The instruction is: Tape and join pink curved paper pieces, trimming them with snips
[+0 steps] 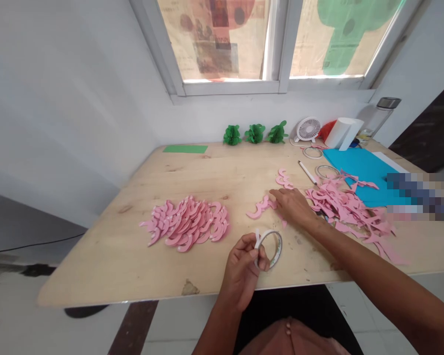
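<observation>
Left grip on tape roll, pink scraps alongside.

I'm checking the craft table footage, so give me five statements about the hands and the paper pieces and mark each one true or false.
1. The left hand holds a roll of tape between its fingers. True.
2. The right hand holds a pair of scissors. False: it rests on the table, fingertips at a few loose pink pieces.
3. A pile of pink crescent cutouts lies left of both hands. True.
4. The three green paper decorations stand at the near edge of the table. False: they stand at the far edge, below the window.
5. A blue sheet lies at the right of the table. True.
</observation>
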Demonstrator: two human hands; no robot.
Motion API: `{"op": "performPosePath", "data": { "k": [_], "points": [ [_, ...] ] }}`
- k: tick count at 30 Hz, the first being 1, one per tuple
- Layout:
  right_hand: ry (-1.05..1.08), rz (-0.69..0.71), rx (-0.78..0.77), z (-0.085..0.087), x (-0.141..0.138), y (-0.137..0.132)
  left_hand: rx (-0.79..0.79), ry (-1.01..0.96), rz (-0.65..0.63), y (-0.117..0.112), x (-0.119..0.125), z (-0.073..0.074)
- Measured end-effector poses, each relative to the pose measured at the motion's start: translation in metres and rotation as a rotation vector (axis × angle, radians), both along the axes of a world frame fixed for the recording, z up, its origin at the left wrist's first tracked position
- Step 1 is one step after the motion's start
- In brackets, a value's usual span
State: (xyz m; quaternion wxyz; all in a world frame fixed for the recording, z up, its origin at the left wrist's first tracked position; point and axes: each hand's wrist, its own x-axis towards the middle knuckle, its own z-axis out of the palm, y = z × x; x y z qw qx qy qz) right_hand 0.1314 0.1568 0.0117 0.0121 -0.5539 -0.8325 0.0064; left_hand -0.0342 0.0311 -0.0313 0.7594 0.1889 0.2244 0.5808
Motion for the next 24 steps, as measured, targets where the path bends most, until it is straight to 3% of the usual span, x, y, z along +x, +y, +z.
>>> {"op": "performPosePath", "data": {
  "k": [7,15,20,24],
  "points": [
    [0.0,0.104,-0.018,0.012,-0.017,0.013,-0.003,0.023,0.001,0.0,0.0,0.0],
    [0.021,0.014,-0.172,0.01,0.001,0.001,-0.032,0.027,0.005,0.0,0.0,0.002],
    [0.123,-0.045,-0.224,0.003,0.001,-0.003,-0.04,0.037,-0.01,-0.001,0.0,0.002],
    [0.237,-0.023,-0.249,0.007,0.005,0.004,-0.032,0.025,-0.006,-0.001,0.0,0.002]
  ]
}}
